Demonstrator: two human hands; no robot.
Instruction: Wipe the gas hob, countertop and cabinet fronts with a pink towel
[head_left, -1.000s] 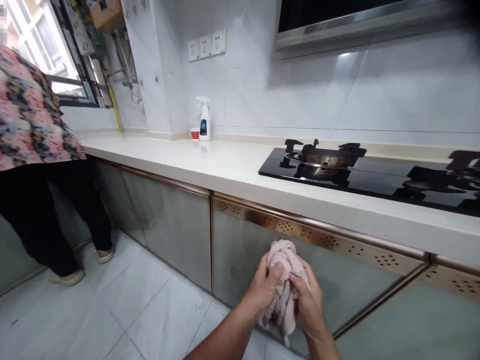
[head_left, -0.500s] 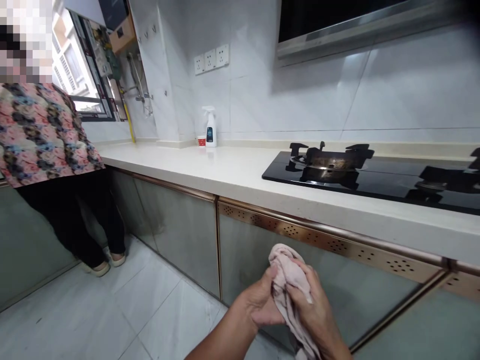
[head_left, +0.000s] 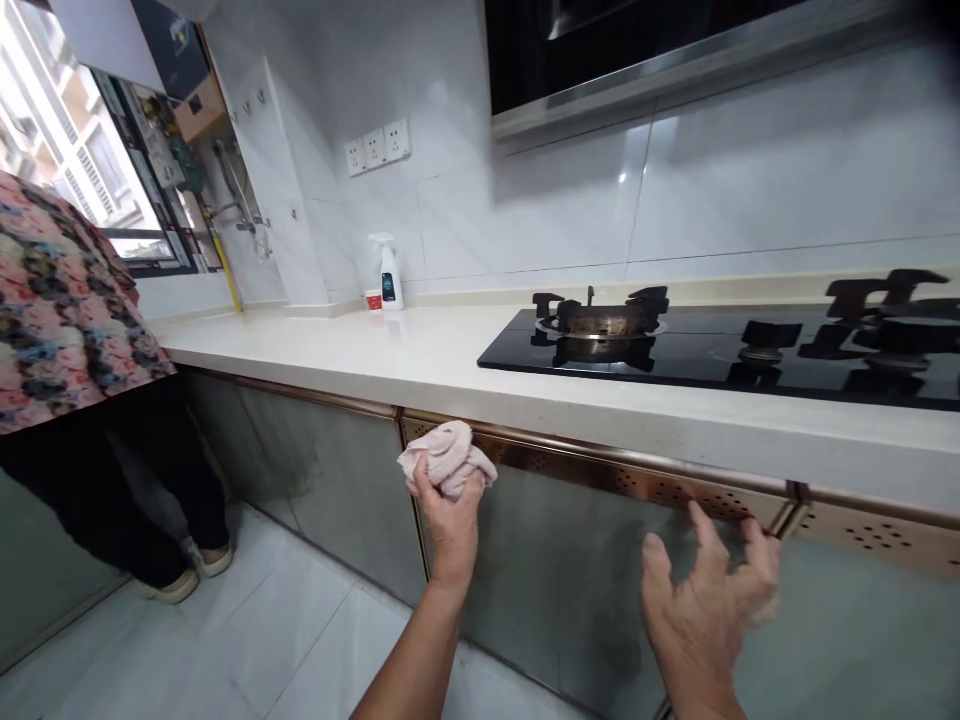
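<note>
A crumpled pale pink cloth (head_left: 448,455) is bunched in my left hand (head_left: 450,525), in front of the copper-coloured perforated strip (head_left: 626,480) along the cabinet top. My right hand (head_left: 709,600) is empty, its fingers apart and reaching up toward the right end of that strip. Whether the fingertips touch the metal I cannot tell. Below the strip is the grey-green cabinet door (head_left: 555,570), partly hidden behind my hands.
Above the cabinets runs a white countertop (head_left: 330,345) with a black gas hob (head_left: 697,355). A white spray bottle (head_left: 388,275) and a small red-and-white tub (head_left: 373,299) stand by the wall. A person in a floral top (head_left: 67,300) stands at the left. A range hood (head_left: 637,50) hangs overhead.
Both hands gripped the cloth together before. Now my left hand alone holds it, farther left and higher, while my right hand has let go and moved right. The view has shifted right.
</note>
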